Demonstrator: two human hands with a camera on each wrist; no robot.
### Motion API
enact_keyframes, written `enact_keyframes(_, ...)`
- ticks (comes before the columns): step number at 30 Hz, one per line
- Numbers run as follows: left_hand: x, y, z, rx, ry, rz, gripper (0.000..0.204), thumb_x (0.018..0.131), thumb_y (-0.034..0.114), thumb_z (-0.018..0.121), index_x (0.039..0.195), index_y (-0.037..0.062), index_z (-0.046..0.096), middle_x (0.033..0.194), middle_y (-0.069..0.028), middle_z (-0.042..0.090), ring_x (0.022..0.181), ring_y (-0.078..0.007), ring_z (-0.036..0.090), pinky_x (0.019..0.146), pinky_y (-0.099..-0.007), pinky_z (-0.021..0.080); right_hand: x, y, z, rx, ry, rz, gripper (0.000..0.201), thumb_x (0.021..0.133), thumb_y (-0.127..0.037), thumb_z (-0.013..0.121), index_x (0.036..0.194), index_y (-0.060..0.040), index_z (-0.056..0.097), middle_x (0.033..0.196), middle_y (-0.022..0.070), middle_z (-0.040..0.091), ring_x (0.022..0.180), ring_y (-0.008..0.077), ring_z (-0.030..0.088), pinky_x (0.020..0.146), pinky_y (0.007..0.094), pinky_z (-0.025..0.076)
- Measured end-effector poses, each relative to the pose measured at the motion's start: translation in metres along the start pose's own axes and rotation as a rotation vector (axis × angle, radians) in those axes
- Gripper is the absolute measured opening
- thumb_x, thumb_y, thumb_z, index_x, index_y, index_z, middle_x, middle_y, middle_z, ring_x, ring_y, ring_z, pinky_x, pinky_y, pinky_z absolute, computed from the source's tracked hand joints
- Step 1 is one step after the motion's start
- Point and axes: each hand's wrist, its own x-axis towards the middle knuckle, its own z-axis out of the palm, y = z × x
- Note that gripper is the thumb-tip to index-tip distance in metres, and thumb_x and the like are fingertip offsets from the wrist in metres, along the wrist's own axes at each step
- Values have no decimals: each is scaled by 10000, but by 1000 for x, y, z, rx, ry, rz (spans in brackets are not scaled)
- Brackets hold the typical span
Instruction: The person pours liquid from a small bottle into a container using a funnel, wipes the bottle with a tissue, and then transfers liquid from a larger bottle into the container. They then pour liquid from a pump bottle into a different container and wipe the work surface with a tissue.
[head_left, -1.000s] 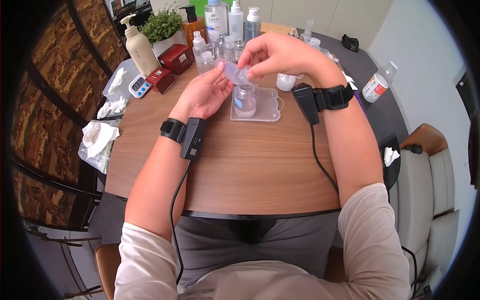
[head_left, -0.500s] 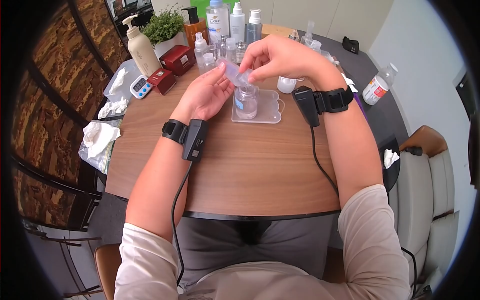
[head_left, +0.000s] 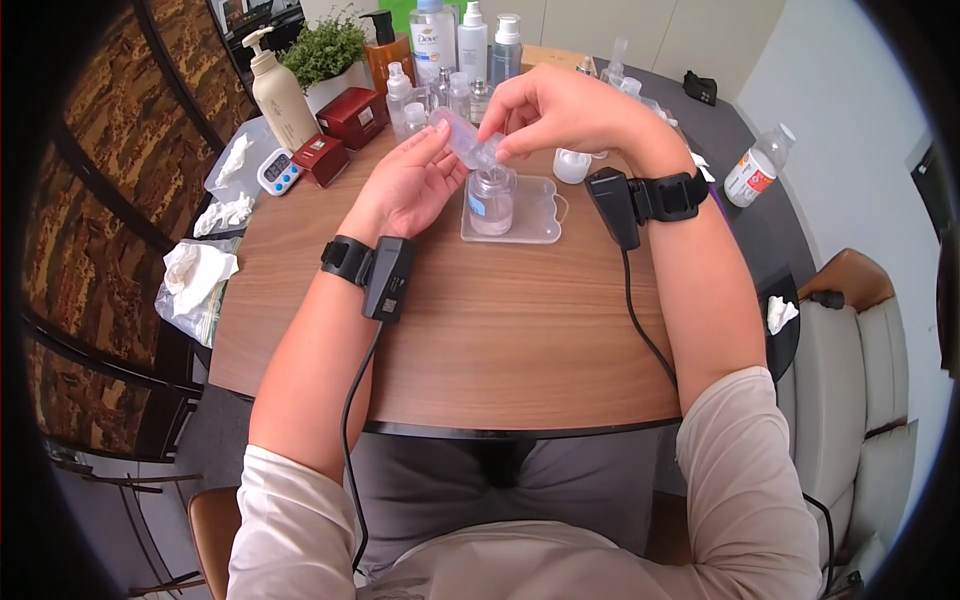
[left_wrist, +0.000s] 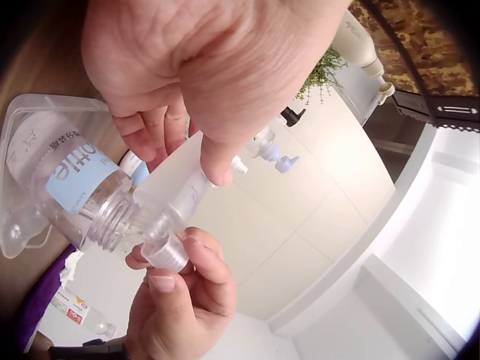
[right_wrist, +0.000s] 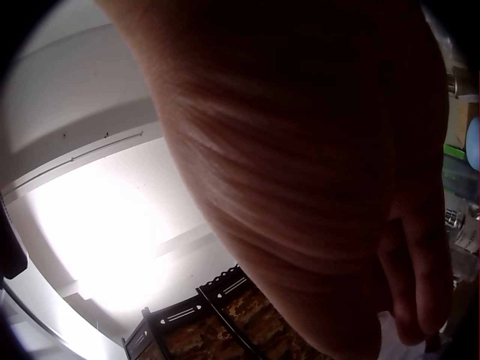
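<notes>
My left hand (head_left: 410,185) holds a small translucent bottle (left_wrist: 176,184) between thumb and fingers, tilted with its neck end down to the right. At that end my right hand (head_left: 560,115) pinches a clear cap-like piece (left_wrist: 165,251) between thumb and fingertips. Just below stands an uncapped clear bottle (head_left: 491,208) with a blue label and threaded neck, its mouth close to the tilted bottle's end. It rests on a clear shallow tray (head_left: 540,226). In the right wrist view the right hand hides most of the work.
Pump bottles, small spray bottles and a Dove bottle (head_left: 433,45) crowd the table's back. A clear round container (head_left: 571,166) sits right of the tray. At left are red boxes (head_left: 320,160), a timer (head_left: 280,172) and crumpled tissues. A labelled bottle (head_left: 757,165) stands far right.
Both hands stay nearly in place over the labelled bottle. The small bottle's angle shifts slightly; the grips look the same.
</notes>
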Motion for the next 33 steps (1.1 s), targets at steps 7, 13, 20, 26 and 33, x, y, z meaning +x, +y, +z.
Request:
enact_keyframes(7, 0, 0, -1, 10, -26, 6, 319, 1107, 287, 606, 1333, 61, 591, 1318, -74, 666, 1214, -191, 632, 1083, -375, 491, -1, -3, 0, -3, -4, -14, 245, 882, -177, 832, 1082, -38, 797, 885, 18, 740, 802, 85, 667, 739, 264, 515)
enact_keyframes(13, -4, 2, 7, -43, -9, 2, 226, 1094, 208, 635, 1270, 69, 601, 1254, -57, 658, 1143, -170, 640, 1019, -326, 520, -1, -3, -1, 2, 5, -28, 241, 878, -161, 833, 1082, -36, 803, 913, 13, 739, 811, 84, 667, 744, 258, 511)
enact_keyframes(20, 1, 0, 0, -19, -24, 14, 297, 1101, 272, 619, 1324, 78, 598, 1313, -68, 667, 1200, -195, 633, 1059, -374, 507, 1, -4, -1, -47, -16, -20, 232, 879, -141, 828, 1082, -29, 809, 975, 14, 729, 803, 91, 674, 741, 265, 522)
enact_keyframes(26, -2, 1, 2, 4, -36, 28, 309, 1093, 262, 635, 1342, 86, 588, 1318, -68, 665, 1189, -194, 636, 1055, -376, 508, 1, -1, 0, -38, -9, -18, 227, 874, -143, 827, 1058, -13, 809, 965, 19, 724, 797, 96, 679, 736, 266, 523)
enact_keyframes(33, -6, 2, 9, 15, -79, 18, 368, 1085, 235, 645, 1411, 90, 554, 1312, -64, 672, 1171, -190, 653, 1033, -374, 519, 0, -4, -1, -60, -4, -6, 233, 868, -146, 830, 1055, -10, 809, 953, 22, 720, 799, 101, 679, 742, 268, 526)
